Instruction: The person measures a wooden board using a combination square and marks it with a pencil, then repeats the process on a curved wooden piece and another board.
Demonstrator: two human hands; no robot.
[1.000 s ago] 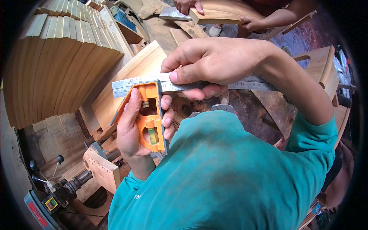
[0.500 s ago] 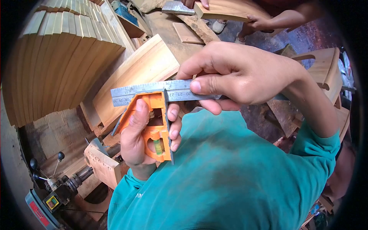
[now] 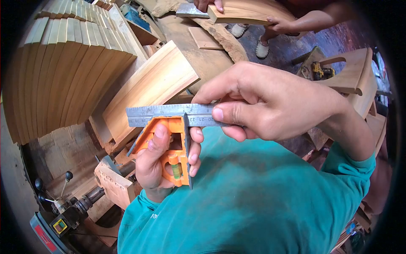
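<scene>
A combination square is held up in front of my teal shirt. Its orange head [image 3: 181, 139], with a green spirit level [image 3: 176, 170] in it, sits in my left hand [image 3: 152, 158], thumb on the near face and fingers curled round the dark edge. Through the top of the head runs the steel rule [image 3: 169, 111], marked with numbers and lying roughly level across the view. My right hand [image 3: 266, 97] pinches the rule's right part between thumb and fingers. That end of the rule is hidden behind the hand.
Curved wooden boards [image 3: 63, 80] stand stacked at the left, beside a pale plank [image 3: 152, 89]. A machine with lever knobs [image 3: 63, 211] is at the lower left. Another person's hands [image 3: 281, 25] hold a wooden board [image 3: 249, 11]. A yellow power drill [image 3: 320, 70] lies near a wooden chair part [image 3: 355, 70].
Both hands and the combination square sit lower in view. The rule's right part now shows less beyond my right thumb. The drill at the right has come into view.
</scene>
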